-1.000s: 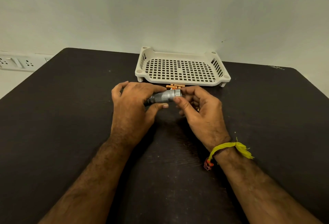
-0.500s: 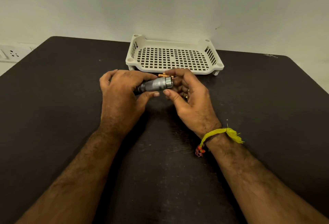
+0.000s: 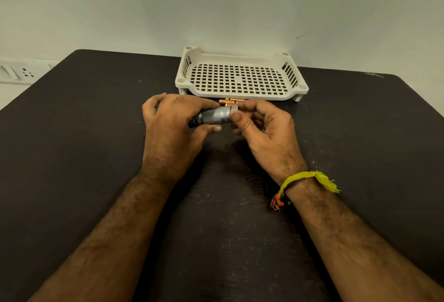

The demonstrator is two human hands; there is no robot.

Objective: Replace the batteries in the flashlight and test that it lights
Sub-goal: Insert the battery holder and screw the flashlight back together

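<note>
A small silver knurled flashlight (image 3: 214, 116) lies roughly level above the black table (image 3: 72, 145), its dark end toward the left. My left hand (image 3: 173, 128) grips its body from the left, thumb underneath. My right hand (image 3: 262, 131) pinches the flashlight's right end between thumb and fingertips. Just behind the flashlight, copper-coloured batteries (image 3: 227, 102) lie on the table in front of the tray, partly hidden by my fingers.
A white perforated plastic tray (image 3: 298, 85) stands at the back of the table against the wall, with nothing in it. A wall socket strip (image 3: 16, 74) is at the far left. A yellow thread band circles my right wrist.
The view has shifted slightly. Both hands stay on the flashlight; my right thumb and fingers have closed tighter on its right end.
</note>
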